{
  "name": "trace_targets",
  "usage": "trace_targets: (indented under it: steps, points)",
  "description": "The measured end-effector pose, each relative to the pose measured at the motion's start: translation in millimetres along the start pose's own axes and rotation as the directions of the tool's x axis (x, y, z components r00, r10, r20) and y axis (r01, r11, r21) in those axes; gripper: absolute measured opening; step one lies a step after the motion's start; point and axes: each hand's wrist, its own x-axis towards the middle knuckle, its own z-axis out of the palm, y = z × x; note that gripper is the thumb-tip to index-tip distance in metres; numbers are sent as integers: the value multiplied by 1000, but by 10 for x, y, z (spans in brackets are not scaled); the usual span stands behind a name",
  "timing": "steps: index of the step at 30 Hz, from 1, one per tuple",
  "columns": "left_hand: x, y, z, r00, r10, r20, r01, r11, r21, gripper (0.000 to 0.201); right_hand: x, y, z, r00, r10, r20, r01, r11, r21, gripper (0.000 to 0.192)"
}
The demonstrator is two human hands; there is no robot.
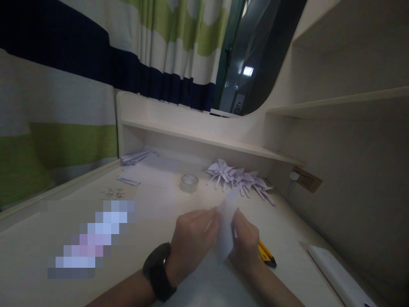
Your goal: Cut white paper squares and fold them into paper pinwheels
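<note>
Two hands pinching one small white paper piece above the counter's near edge: left hand and right hand both closed on it. Risk: crooked crease from uneven grip; yellow cutter just beside right wrist, easily knocked.

The curtain across the upper left of the frame is striped in broad bands of white, lime green and navy blue. The desk and its shelf are pale cream. The paper at lower centre is white, as are the folded paper shapes at centre right. The watch at lower centre is black. The utility knife at lower right is yellow and black. The tape roll at centre is clear.
</note>
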Motion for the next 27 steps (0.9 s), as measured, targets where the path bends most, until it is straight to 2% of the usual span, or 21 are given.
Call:
trace_targets:
  steps: [2,7,10,18,27]
  points:
    - [2,0,10,1000,30,5,-30,998,63,15,-24,-3,24,999,23,-22,-23,1000,5,10]
    - [39,15,7,989,42,144,-63,987,146,17,-58,4,64,997,64,-32,-64,998,-1,6]
    - [52,17,4,980,52,191,-82,985,153,19,-50,-5,74,996,80,-39,-81,997,-10,9]
    - [69,23,22,970,39,240,-81,982,168,16,-35,-15,80,997,82,-11,-82,996,-42,8]
    - [27,-14,76,968,55,244,-110,969,219,16,-19,-27,62,997,72,-18,-73,997,-40,10]
